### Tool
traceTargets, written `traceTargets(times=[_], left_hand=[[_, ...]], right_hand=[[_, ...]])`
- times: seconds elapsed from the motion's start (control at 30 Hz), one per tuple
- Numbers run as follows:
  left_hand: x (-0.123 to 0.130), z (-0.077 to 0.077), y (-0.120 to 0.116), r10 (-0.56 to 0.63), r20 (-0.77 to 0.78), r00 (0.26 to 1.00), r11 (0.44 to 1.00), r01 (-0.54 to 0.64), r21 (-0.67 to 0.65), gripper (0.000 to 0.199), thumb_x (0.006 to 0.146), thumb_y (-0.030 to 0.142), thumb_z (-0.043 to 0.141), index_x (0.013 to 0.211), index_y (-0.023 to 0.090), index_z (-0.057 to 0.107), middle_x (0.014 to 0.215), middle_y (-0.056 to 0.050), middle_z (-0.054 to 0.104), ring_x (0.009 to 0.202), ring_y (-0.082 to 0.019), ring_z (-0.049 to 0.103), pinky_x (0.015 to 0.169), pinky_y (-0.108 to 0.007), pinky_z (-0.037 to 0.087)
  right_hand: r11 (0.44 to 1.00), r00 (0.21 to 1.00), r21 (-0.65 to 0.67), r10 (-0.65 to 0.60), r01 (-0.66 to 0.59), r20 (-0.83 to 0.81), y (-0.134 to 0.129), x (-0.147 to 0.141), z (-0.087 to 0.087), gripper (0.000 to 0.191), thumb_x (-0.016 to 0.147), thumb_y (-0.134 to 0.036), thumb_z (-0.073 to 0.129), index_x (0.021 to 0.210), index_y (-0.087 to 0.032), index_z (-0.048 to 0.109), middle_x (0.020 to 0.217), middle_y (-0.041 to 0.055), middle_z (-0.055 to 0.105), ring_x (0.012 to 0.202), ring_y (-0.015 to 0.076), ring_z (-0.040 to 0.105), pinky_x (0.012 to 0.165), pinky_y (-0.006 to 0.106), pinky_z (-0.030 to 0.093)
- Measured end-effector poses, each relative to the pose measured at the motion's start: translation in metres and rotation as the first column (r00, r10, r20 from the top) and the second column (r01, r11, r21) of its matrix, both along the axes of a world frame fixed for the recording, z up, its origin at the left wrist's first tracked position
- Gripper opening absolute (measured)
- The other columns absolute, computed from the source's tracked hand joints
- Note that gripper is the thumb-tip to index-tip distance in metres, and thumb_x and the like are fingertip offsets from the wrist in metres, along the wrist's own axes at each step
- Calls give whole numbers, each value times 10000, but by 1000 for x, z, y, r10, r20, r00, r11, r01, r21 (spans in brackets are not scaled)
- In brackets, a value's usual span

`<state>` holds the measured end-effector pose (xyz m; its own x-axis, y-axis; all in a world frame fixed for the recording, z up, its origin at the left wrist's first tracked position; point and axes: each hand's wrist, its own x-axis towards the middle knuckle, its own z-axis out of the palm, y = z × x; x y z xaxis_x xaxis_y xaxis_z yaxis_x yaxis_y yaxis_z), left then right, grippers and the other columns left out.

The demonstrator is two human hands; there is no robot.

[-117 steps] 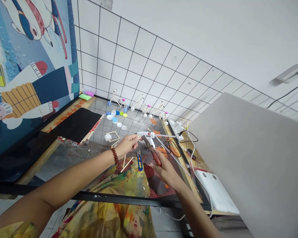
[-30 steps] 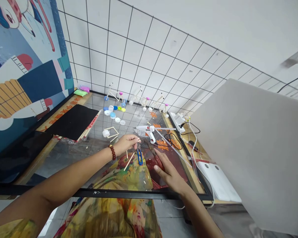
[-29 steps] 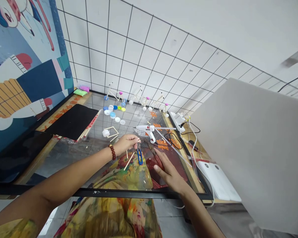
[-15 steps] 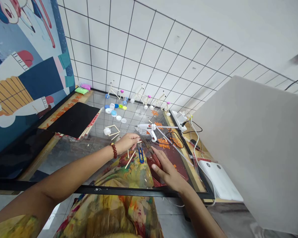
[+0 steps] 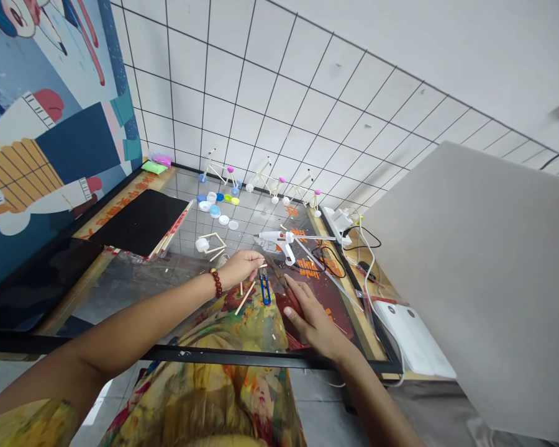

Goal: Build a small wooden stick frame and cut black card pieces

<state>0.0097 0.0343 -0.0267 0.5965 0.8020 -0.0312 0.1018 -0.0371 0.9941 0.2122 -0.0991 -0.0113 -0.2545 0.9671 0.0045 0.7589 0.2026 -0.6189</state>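
My left hand [image 5: 241,267] pinches a short pale wooden stick [image 5: 263,266] near the middle of the table. In my right hand [image 5: 314,316] are red-handled pliers [image 5: 292,295], their jaws pointing at the stick's end. Blue-handled snips [image 5: 265,290] lie just below the fingertips of my left hand. Beside them rests a loose stick [image 5: 245,298]. Farther back is a white glue gun [image 5: 279,238], and to its left a small stick frame joined to a white cap [image 5: 202,245].
Three stick models [image 5: 221,174] with caps stand along the back edge. Several coloured bottle caps [image 5: 215,211] lie before them. At left are a black sheet [image 5: 142,222] and packed sticks; at right, a power strip [image 5: 339,225], cables and a white box [image 5: 417,338].
The view has shifted very slightly. Both hands keep nearly the same pose, with the stick and the pliers still held.
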Motion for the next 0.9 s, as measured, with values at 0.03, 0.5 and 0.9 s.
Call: traceTargets(times=[0.03, 0.5, 0.9], left_hand=[[0, 0, 0, 1, -8, 1000, 1000, -1, 8, 305, 853, 349, 449, 596, 188, 488, 421, 50, 456, 438, -100, 377, 549, -237, 301], [4, 8, -9, -22, 32, 999, 997, 24, -66, 310, 827, 379, 479, 611, 169, 552, 434, 55, 423, 447, -95, 358, 560, -240, 311], [-1, 2, 7, 149, 77, 986, 973, -132, -190, 269, 817, 378, 553, 682, 150, 602, 458, 47, 437, 416, -75, 297, 471, -229, 190]], right_hand=[[1000, 1000, 1, -1, 1, 7, 0, -1, 0, 632, 980, -411, 407, 1546, -305, 147, 1385, 103, 407, 1314, 261, 415, 1124, 466, 337], [989, 958, -147, -53, 12, -280, 0, 5, 5, 583, 963, -447, 457, 1507, -305, 299, 1490, 81, 409, 1382, 263, 368, 1159, 486, 273], [927, 734, -332, -345, 171, -585, 2, 0, -8, 613, 818, -478, 681, 1370, -317, 470, 1166, 65, 632, 1021, 185, 625, 903, 368, 503]])
